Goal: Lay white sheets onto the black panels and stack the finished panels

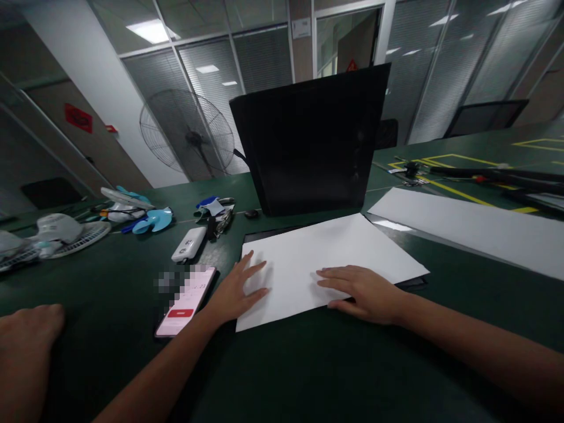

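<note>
A white sheet of paper (pixel 304 258) lies over a dark flat board or folder (pixel 412 283), whose edges peek out at the back and right. My left hand (pixel 238 288) rests on the sheet's left edge, fingers spread. On the right part of its near edge lies my right hand (pixel 361 291), fingers stretched out and pointing left, holding nothing. Behind the paper a large black panel (pixel 312 141) stands upright, leaning slightly; whether it joins the dark board I cannot tell. Left of my left hand is a lit phone (pixel 187 302).
Another person's hand (pixel 30 329) rests at the left edge. A white power bank (pixel 189 244), keys (pixel 220 223) and fan parts with blue blades (pixel 152 220) lie on the green table (pixel 282 376). More white paper (pixel 467 229) lies at right. A standing fan (pixel 194 138) is behind.
</note>
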Tool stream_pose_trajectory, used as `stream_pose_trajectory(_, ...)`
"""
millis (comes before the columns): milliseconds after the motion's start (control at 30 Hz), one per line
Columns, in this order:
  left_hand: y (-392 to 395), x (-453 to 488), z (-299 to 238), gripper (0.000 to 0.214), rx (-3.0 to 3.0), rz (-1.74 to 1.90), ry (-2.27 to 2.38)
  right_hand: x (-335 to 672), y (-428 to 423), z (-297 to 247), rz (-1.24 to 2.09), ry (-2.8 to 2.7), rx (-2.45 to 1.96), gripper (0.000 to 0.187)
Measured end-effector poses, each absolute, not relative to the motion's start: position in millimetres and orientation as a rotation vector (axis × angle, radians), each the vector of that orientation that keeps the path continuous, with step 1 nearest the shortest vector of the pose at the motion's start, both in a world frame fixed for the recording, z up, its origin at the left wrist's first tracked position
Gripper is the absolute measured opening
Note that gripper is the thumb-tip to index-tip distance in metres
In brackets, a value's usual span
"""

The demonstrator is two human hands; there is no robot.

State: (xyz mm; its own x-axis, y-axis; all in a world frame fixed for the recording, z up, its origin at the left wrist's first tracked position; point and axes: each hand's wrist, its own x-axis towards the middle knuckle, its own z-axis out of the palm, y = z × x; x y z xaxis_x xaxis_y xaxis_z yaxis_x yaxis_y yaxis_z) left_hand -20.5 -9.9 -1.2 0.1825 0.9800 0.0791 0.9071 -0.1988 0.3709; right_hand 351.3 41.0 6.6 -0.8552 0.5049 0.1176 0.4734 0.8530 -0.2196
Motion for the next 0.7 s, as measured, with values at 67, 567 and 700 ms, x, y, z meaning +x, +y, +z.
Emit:
stream_pose_trajectory(67,-6.6,-19.7,-2.2,0.058,2.2,0.4,1.857,366.5,63.1,6.2,0.207,-2.717,-0.888,0.051)
stream_pose_trajectory(567,-11.4,-11.3,-4.2,0.07,2.161,0.329,1.971,579.5,174.7,-18.4,0.1,-1.783,-2.193,0.058)
stream_pose_trajectory(700,-12.2,-9.1,-5.4,0.074,2.177,0.295,1.979,546.5,159.2,1.8,-0.071,-1.783,-2.207,0.056)
